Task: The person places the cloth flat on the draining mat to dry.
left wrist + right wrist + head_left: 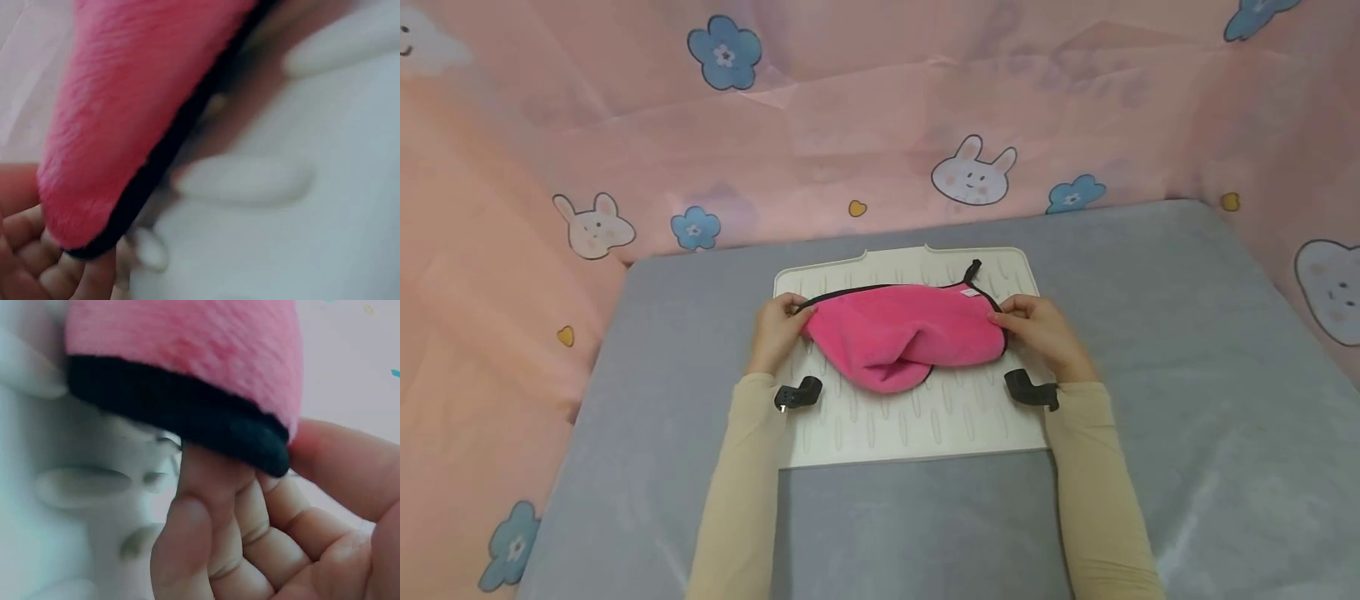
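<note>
A pink plush cloth (910, 329) with a black bound edge, a small white label and a black hanging loop (973, 270) is held by both hands above a ribbed off-white mat. It sags in the middle, with a fold at its lower part. My left hand (775, 332) pinches its left corner between thumb and fingers; in the left wrist view the cloth's corner (81, 212) sits against the fingers. At the right end my right hand (1037, 329) pinches the black-edged side, the thumb on the pink face and the fingers behind, as the right wrist view shows.
The off-white mat (880, 446) lies on a grey table (917, 533), its raised rim notched at the far side. Pink fabric (835, 167) printed with rabbits and flowers hangs behind and beside the table. Black camera mounts (799, 393) stick out from both wrists.
</note>
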### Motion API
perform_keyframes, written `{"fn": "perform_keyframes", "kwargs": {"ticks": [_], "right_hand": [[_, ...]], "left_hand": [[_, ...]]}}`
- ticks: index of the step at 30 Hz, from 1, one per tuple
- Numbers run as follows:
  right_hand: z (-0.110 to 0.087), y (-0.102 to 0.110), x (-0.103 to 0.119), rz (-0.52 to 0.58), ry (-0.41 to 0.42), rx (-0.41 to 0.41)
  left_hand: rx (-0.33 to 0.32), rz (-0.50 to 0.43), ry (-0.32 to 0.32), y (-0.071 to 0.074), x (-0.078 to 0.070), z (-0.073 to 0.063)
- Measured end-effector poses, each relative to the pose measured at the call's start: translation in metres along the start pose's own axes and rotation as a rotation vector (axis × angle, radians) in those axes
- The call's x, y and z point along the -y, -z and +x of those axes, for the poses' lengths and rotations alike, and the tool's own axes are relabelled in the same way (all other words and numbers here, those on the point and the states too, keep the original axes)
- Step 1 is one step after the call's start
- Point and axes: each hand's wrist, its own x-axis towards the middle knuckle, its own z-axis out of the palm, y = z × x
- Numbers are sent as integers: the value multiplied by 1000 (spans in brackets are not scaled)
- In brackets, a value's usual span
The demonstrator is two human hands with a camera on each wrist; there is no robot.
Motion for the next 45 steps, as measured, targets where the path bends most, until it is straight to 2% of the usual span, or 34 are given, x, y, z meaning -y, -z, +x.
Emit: {"fn": "perform_keyframes", "kwargs": {"ticks": [4, 9, 13, 16, 23, 29, 33, 38, 45], "right_hand": [[5, -6, -2, -13, -26, 9], [7, -7, -5, -4, -41, 27], [6, -9, -3, -7, -52, 25], [6, -9, -3, -21, -61, 23], [5, -7, -3, -45, -47, 19], [5, -8, -1, -30, -44, 34], [6, -10, 0, 0, -32, 9], [6, -13, 2, 44, 4, -100], [12, -25, 5, 81, 88, -385]], "left_hand": [[-65, -38, 71, -2, 3, -10], [-162, 9, 140, 3, -2, -39], [-134, 79, 164, -2, -2, -58], [-85, 80, 163, -8, -3, -61], [-47, 60, 111, -18, -5, -58], [-97, 6, 79, -20, -5, -57], [-121, -3, 71, -19, -4, -54], [-120, 13, 26, -14, -6, -38], [-138, 32, 22, -5, -13, -10]]}}
